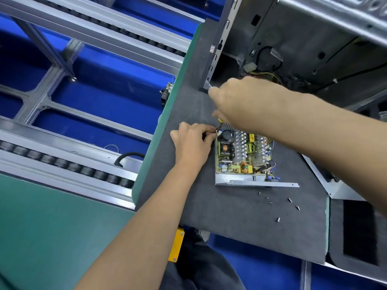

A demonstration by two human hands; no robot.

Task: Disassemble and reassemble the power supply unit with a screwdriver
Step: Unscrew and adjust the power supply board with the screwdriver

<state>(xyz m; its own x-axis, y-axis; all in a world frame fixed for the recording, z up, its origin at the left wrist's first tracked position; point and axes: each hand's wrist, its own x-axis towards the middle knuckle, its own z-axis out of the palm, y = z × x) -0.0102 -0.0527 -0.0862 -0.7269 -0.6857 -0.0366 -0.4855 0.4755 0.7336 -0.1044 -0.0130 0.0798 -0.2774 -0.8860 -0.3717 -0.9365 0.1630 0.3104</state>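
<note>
Gripping the screwdriver (220,120), the right hand (240,103) hovers above the open power supply unit (244,155) at frame centre. Left hand (192,143) fingers (209,130) pinch its corner; loose screws (278,203) lie on the tabletop (230,216) below

Bright, even overhead light is washing across the whole view, and shadows are staying soft and faint under the forearms. Glare is flaring off the ribbed silver metal panel (335,9) at the top right, and pale sheen is running along the long aluminium conveyor rails (94,32). Straight lines are bowing toward the edges, typical wide-angle bending. The dark grey foam work mat (230,216) is showing crisp grain, while the corners are softening slightly.
</note>
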